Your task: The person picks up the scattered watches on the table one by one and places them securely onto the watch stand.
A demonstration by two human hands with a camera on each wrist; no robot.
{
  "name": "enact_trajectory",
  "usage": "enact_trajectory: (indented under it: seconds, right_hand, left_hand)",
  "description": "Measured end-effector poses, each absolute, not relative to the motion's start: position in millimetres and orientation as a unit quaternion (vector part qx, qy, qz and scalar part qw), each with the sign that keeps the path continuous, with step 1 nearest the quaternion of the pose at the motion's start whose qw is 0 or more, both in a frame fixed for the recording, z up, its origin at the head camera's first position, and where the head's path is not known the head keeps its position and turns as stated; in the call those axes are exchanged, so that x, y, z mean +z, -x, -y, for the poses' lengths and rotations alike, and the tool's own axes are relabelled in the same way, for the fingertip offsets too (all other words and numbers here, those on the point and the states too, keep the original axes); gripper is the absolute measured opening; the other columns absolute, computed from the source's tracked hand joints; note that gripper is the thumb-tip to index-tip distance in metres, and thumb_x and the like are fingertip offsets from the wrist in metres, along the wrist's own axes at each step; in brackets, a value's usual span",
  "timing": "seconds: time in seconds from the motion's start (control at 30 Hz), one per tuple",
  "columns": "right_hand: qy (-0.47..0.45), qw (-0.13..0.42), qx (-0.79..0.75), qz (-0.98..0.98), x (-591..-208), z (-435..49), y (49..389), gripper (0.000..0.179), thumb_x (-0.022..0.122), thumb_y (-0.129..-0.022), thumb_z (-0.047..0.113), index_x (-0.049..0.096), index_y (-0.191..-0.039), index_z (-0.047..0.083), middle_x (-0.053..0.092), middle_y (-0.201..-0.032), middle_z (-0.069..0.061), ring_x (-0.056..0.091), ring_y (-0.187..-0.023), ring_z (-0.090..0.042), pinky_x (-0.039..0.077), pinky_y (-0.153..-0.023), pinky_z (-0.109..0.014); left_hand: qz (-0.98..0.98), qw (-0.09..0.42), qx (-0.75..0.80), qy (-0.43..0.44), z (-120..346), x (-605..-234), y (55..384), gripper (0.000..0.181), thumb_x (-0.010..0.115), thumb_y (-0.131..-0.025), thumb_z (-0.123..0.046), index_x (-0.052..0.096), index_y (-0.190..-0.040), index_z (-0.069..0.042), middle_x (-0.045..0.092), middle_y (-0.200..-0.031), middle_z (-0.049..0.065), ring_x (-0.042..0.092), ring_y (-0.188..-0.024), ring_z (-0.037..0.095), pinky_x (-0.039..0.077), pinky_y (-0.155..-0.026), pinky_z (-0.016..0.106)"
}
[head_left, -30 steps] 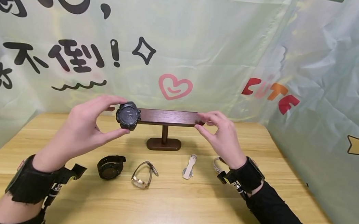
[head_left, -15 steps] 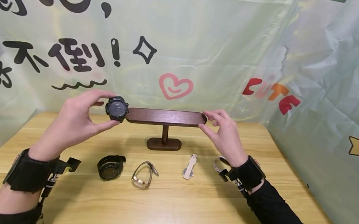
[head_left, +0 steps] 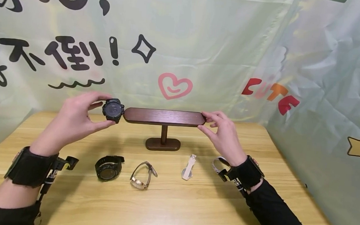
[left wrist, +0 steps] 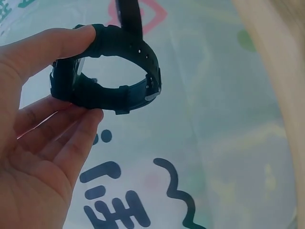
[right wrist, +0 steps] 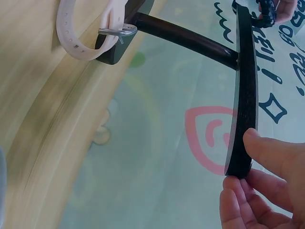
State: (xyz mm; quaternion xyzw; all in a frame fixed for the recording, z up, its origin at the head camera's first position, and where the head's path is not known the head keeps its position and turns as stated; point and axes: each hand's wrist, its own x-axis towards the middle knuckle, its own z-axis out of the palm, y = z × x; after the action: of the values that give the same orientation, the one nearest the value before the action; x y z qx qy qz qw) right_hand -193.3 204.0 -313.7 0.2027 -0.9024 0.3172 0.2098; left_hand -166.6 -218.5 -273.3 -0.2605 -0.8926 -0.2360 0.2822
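My left hand (head_left: 74, 119) pinches a chunky black watch (head_left: 113, 110) between thumb and fingers, its dial facing me. In the left wrist view, the watch strap (left wrist: 138, 52) is buckled into a loop. The watch is beside the left end of a dark wooden bar (head_left: 165, 117) on a T-shaped stand (head_left: 163, 144); whether they touch I cannot tell. My right hand (head_left: 223, 137) grips the bar's right end, thumb on one edge and fingers on the other, as the right wrist view shows.
On the wooden table (head_left: 168, 208) in front of the stand lie another black watch (head_left: 108, 168), a metal-cased watch with a thin strap (head_left: 140, 182), a pale-strapped watch (head_left: 189, 168) and a light-strapped watch (head_left: 217, 165) partly behind my right wrist. A printed cloth (head_left: 215, 42) hangs behind.
My left hand has carried the black watch leftward and slightly up, from overlapping the bar's left end to just outside it, uncovering that end. My right hand stays at the right end.
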Motion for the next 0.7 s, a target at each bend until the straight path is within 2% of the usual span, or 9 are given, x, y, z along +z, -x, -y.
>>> enact_trajectory:
  seconds: [0.1, 0.17, 0.43, 0.7]
  right_hand:
    - [-0.205, 0.209, 0.320, 0.901, -313.6, -204.8, 193.9, 0.048, 0.081, -0.098, 0.019, 0.068, -0.142, 0.003, 0.068, -0.125, -0.015, 0.069, -0.112, -0.033, 0.061, -0.097, -0.049]
    - [-0.207, 0.208, 0.322, 0.900, -313.7, -205.4, 194.3, 0.048, 0.080, -0.098, 0.018, 0.068, -0.142, 0.003, 0.068, -0.126, -0.015, 0.069, -0.113, -0.032, 0.061, -0.098, -0.050]
    - [-0.208, 0.209, 0.323, 0.899, -314.6, -205.9, 195.8, 0.048, 0.080, -0.099, 0.018, 0.068, -0.143, 0.004, 0.068, -0.127, -0.015, 0.069, -0.114, -0.031, 0.060, -0.100, -0.049]
    - [-0.209, 0.208, 0.325, 0.899, -313.6, -205.6, 196.8, 0.048, 0.080, -0.099, 0.019, 0.068, -0.143, 0.004, 0.068, -0.128, -0.014, 0.070, -0.114, -0.031, 0.060, -0.102, -0.048]
  left_hand:
    - [0.893, 0.269, -0.249, 0.260, 217.6, -276.0, 169.7, 0.067, 0.100, -0.071, -0.006, 0.070, -0.131, -0.008, 0.076, -0.125, 0.010, 0.072, -0.121, 0.034, 0.057, -0.102, 0.039]
    - [0.895, 0.261, -0.255, 0.256, 216.7, -278.2, 171.8, 0.067, 0.100, -0.072, -0.006, 0.070, -0.131, -0.007, 0.076, -0.126, 0.009, 0.072, -0.122, 0.032, 0.057, -0.103, 0.033]
    - [0.894, 0.247, -0.272, 0.256, 214.0, -284.7, 177.7, 0.068, 0.101, -0.072, -0.010, 0.069, -0.132, -0.008, 0.076, -0.127, 0.013, 0.075, -0.117, 0.041, 0.058, -0.099, 0.044]
    - [0.902, 0.225, -0.282, 0.236, 209.9, -290.3, 181.7, 0.066, 0.100, -0.075, -0.014, 0.069, -0.133, -0.009, 0.075, -0.129, 0.010, 0.076, -0.118, 0.039, 0.058, -0.101, 0.049]
